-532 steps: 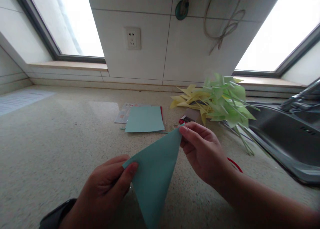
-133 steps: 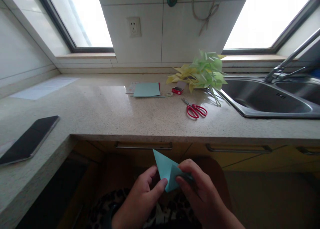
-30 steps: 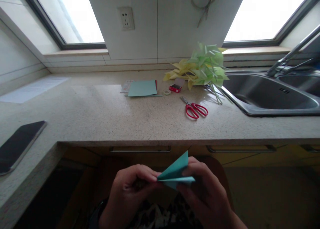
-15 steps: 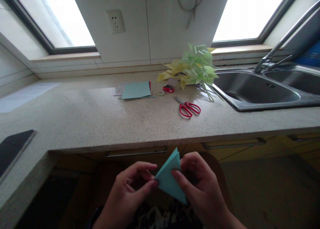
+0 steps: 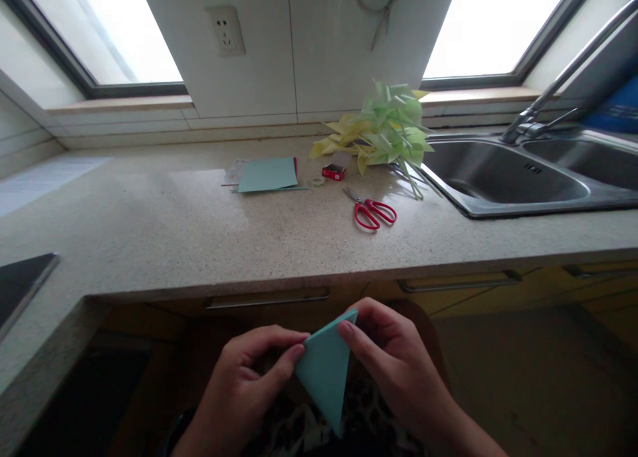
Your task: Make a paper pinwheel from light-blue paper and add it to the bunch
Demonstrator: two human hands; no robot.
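A sheet of teal paper (image 5: 325, 364), folded into a triangle, is held between both hands in front of the counter's edge, one corner pointing down. My left hand (image 5: 254, 370) pinches its upper left corner between thumb and index finger. At the upper right corner, my right hand (image 5: 389, 351) grips the paper, thumb on the near face and the other fingers behind it. The paper's far side is hidden.
On the stone counter (image 5: 209, 238) lie red-handled scissors (image 5: 369, 211), a stack of teal paper (image 5: 268, 175), a tape roll (image 5: 316, 181) and a small red box (image 5: 333, 171). Green and yellow paper pinwheels (image 5: 393, 128) lie beside the steel sink (image 5: 478, 208).
The folded paper has turned so its point faces down and its top edges have come together. My right hand has shifted up to the top right corner. The view has tilted slightly.
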